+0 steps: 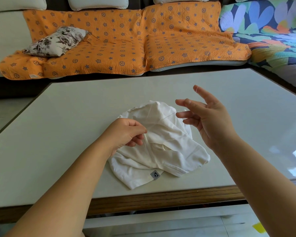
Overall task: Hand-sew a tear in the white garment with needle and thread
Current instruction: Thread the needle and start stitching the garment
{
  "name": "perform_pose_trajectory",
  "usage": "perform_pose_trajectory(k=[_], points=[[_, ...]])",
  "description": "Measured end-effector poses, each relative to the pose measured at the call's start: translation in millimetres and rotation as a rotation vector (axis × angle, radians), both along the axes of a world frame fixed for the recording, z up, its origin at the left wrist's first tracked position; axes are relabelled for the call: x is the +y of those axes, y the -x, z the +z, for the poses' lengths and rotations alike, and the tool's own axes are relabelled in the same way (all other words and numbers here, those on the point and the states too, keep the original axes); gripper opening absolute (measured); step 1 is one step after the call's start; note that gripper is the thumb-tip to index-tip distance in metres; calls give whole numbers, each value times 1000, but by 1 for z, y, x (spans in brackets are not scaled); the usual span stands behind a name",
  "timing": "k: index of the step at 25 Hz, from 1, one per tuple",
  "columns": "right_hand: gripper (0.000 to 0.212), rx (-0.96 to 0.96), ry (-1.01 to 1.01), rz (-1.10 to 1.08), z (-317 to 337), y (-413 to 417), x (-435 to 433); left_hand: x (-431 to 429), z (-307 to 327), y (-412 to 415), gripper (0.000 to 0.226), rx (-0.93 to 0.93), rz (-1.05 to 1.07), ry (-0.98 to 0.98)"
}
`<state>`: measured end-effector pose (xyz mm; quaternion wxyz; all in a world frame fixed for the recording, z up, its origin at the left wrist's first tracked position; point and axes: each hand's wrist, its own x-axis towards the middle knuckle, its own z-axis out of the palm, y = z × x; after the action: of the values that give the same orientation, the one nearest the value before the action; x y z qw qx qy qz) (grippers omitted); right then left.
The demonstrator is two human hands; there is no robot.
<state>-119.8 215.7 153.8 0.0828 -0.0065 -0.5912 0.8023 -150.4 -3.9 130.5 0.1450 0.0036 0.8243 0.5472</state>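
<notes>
A crumpled white garment [162, 142] with a small grey label lies in the middle of the pale table [58, 117]. An open slit, the tear [162, 147], shows near its centre. My left hand [125, 134] rests on the garment's left part, thumb and fingertips pinched together on the fabric or thread. My right hand [205, 117] hovers above the garment's right edge with fingers spread. A white thread [197, 89] loops round the raised index finger, and a thin strand runs across the cloth. No needle is visible.
An orange patterned sofa cover [126, 40] with a floral cushion [56, 41] lies beyond the table's far edge. A colourful leaf-print cover [272, 31] is at the right. The wooden table edge [161, 197] is near me.
</notes>
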Motion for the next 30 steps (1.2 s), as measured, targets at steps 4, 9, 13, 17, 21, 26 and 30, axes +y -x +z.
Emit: perform_pose_trajectory(k=[4, 9, 13, 17, 21, 26, 30], points=[[62, -19, -53, 25, 2, -1, 2, 2, 3, -1, 26, 180, 52, 195], [65, -36, -123, 52, 1, -2, 1, 26, 17, -11, 49, 353, -6, -116], [66, -42, -117, 65, 1, -3, 0, 39, 18, -15, 58, 366, 6, -209], [66, -37, -124, 88, 0, -3, -3, 46, 18, -16, 48, 182, -132, -357], [63, -36, -112, 91, 1, -3, -4, 54, 15, -19, 19, 113, -182, -332], [60, -38, -175, 73, 1, -3, -4, 52, 16, -20, 8, 50, -181, -382], [44, -120, -194, 96, 4, -4, -2, 48, 20, -22, 13, -50, -188, -518]])
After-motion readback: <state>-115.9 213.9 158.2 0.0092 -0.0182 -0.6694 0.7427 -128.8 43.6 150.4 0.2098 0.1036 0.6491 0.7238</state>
